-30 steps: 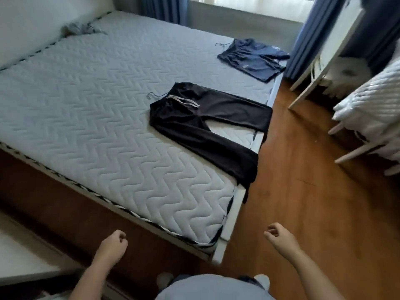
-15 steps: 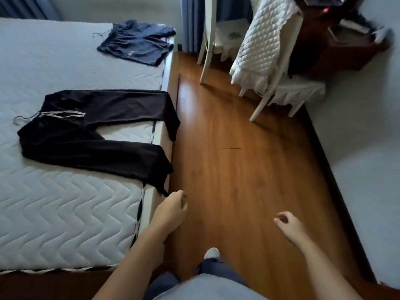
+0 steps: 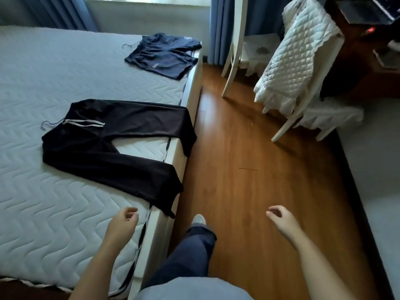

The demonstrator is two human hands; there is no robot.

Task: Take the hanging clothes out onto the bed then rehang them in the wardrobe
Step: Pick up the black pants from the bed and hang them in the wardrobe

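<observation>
Black trousers (image 3: 121, 148) on a wire hanger lie spread on the white quilted bed (image 3: 43, 202), their leg ends hanging over the bed's right edge. Farther back, navy shorts (image 3: 164, 55) on a hanger lie near the same edge. My left hand (image 3: 123, 221) hovers over the bed's near right corner, fingers loosely curled, holding nothing. Over the wooden floor, my right hand (image 3: 281, 217) is likewise loosely curled with nothing in it. No wardrobe is in view.
A wooden floor strip (image 3: 249, 180) runs between the bed and a grey wall at right. A white chair (image 3: 303, 68) draped with a quilted cover stands ahead on the right, beside a second white chair (image 3: 236, 40). Blue curtains (image 3: 220, 22) hang at the back. My leg and foot (image 3: 198, 221) step forward.
The view has swung right and then moved forward along the bed's side. Both hands stay empty; my left hand now lies over the bed corner.
</observation>
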